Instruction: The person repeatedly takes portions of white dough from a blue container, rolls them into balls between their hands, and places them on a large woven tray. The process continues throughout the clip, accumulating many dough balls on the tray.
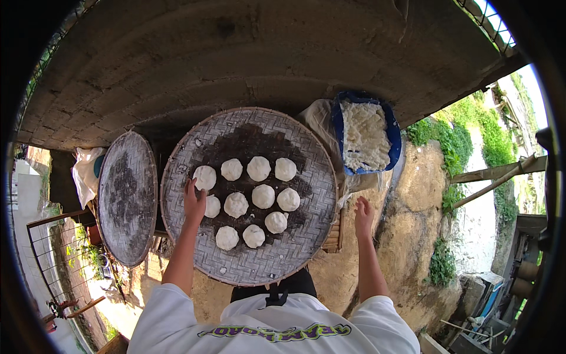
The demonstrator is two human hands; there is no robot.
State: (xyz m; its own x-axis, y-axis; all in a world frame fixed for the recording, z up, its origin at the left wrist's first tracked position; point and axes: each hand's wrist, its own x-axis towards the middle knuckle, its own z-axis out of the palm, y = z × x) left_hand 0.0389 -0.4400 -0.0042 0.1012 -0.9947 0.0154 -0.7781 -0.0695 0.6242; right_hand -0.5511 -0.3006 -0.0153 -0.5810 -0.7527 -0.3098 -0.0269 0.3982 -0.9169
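Note:
A round woven bamboo tray (236,265) lies in front of me, its middle stained dark and damp. Several white dough balls (258,169) sit on it in uneven rows. My left hand (195,203) is at the tray's left side, fingers and thumb curled against the lower left edge of one dough ball (205,177). Just below that hand, another ball (212,206) is partly covered by it. Off the tray's right edge, my right hand (364,218) hangs in the air with its fingers apart, holding nothing. Nearest to it is a blue basin (397,141) of crumbly white dough (365,134).
A second woven tray (127,200), whitish and stained, leans at the left beside a white plastic bag (87,174). Clear plastic (323,121) lies under the blue basin. A block wall (236,59) rises behind the trays. Wire fencing (53,253) stands at the far left.

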